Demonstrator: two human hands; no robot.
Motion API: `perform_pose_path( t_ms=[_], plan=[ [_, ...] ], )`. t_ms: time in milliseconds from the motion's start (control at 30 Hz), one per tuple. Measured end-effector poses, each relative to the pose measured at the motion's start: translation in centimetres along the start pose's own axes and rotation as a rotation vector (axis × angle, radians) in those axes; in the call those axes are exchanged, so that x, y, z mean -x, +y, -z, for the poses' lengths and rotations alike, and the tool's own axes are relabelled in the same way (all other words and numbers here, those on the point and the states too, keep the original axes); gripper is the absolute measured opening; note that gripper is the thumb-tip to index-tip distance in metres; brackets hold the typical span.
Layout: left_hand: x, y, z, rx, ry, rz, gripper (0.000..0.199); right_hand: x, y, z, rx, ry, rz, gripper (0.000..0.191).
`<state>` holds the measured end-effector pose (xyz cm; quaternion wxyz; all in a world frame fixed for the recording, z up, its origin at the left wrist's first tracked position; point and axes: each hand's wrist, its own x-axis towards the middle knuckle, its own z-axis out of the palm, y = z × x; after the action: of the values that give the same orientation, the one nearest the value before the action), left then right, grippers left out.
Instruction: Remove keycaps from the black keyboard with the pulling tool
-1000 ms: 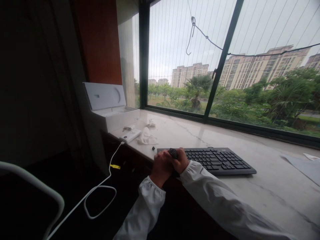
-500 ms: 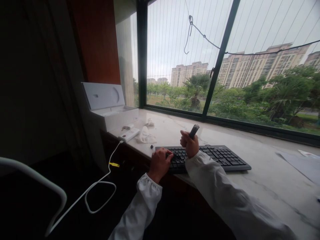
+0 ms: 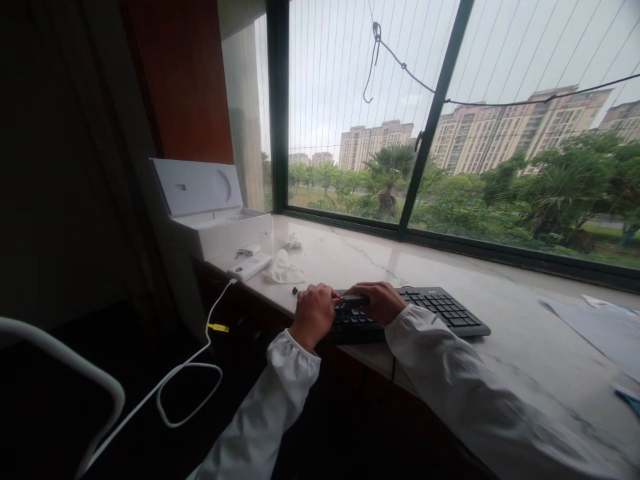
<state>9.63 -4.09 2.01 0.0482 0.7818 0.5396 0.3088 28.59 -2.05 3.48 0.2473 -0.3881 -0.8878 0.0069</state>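
Observation:
A black keyboard (image 3: 453,312) lies along the front edge of the marble-patterned sill. My right hand (image 3: 387,301) is closed round a short dark brush-like tool (image 3: 354,301), held almost level above the keys and pointing left. Fingers curled together, my left hand (image 3: 315,310) is over the keyboard's left end, its fingertips meeting the tool's tip. Whatever it pinches, if anything, is hidden. Just beyond that hand, a small black piece like a keycap (image 3: 295,291) lies on the sill.
An open white box (image 3: 233,235) stands at the back left. In front of it are a white power bank (image 3: 250,267) with a white cable (image 3: 207,333), and crumpled tissue (image 3: 285,268). Papers (image 3: 595,333) lie at right. A window (image 3: 350,167) rises behind.
My right hand has tipped the tool from upright to nearly level and lowered it towards my left hand's fingertips. My left hand stays over the keyboard's left end. The view has shifted slightly.

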Motion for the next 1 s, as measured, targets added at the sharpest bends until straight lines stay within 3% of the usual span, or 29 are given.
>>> perform_pose_path(
  t_ms=[200,467,733,1000],
  plan=[
    [-0.4,0.0,-0.5,0.034,-0.002,0.000,0.018,-0.1,0.3,0.2,0.039,-0.002,-0.110,0.024],
    [1.2,-0.7,-0.1,0.092,0.102,0.006,0.018,-0.1,1.3,-0.4,-0.229,-0.121,-0.353,0.038],
    [2.5,-0.9,-0.2,0.087,0.111,0.029,0.015,0.1,0.8,-0.7,-0.242,-0.187,-0.399,0.037],
    [2.9,-0.8,0.0,0.119,0.102,0.040,0.014,0.0,0.1,0.1,-0.042,-0.164,-0.370,0.027]
  ],
)
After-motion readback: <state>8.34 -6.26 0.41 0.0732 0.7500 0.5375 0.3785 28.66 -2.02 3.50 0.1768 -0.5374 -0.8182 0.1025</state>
